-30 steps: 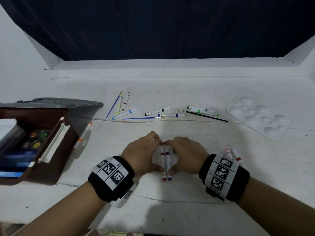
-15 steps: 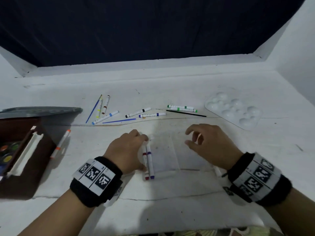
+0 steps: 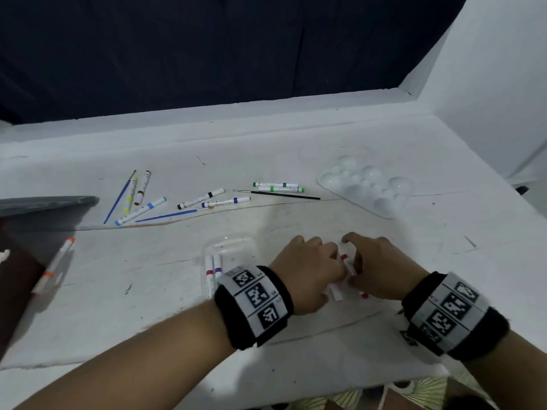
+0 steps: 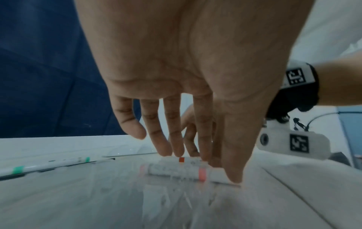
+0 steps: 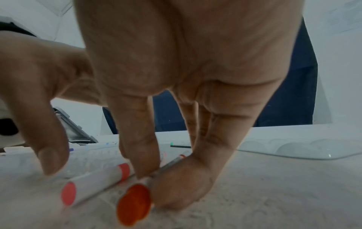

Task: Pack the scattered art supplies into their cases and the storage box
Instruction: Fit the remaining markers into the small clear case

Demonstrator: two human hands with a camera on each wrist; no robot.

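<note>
Two white markers lie side by side on the table, one pink-capped (image 5: pixel 94 181) and one orange-capped (image 5: pixel 135 201). In the head view both hands meet over them. My left hand (image 3: pixel 307 270) reaches down with straight fingers (image 4: pixel 176 139) that touch the pink-capped marker (image 4: pixel 176 172). My right hand (image 3: pixel 381 267) curls its fingers (image 5: pixel 141 155) round the orange-capped marker, its thumb hanging free over the pink one. To the left a clear case (image 3: pixel 231 247) holds two markers (image 3: pixel 213 273), one red-banded and one purple-banded.
Several markers and brushes (image 3: pixel 207 199) lie scattered at the back. A white paint palette (image 3: pixel 367 184) sits at the back right. The dark storage box (image 3: pixel 11 291) with its grey lid (image 3: pixel 44 202) is at the left edge, an orange marker (image 3: pixel 56 264) beside it.
My left hand has left the two markers in the clear case and moved right. My right hand has come down on the pink and orange markers. The view has swung right.
</note>
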